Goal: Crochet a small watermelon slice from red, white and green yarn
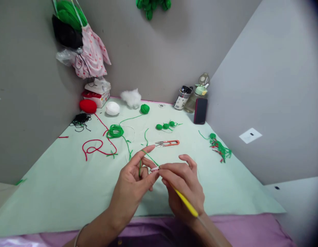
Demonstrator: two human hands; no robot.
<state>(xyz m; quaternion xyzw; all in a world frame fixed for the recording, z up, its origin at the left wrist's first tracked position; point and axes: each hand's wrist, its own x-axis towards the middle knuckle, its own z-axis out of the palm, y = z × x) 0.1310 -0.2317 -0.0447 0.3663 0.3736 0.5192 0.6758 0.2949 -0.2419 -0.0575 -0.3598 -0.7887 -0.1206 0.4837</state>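
Note:
Between the fingertips of my left hand (134,180) is a small white and red crochet piece (154,169), pinched and partly hidden. Green yarn (151,159) runs over the raised left index finger and loops round the other fingers. My right hand (184,181) grips a crochet hook (186,202) with a yellow handle, its tip close against the piece. The hook's head is covered by the fingers. Just beyond both hands lie orange thread snips (167,143). A loose coil of green yarn (115,131) rests further left.
Around the table (79,192) are a red yarn ball (88,106), a white yarn ball (113,108), stuffing (131,98) and a green ball (144,109). Small green balls (165,126) lie mid-table. A phone (200,111) leans near a bottle (192,101); green scraps (220,149) lie right.

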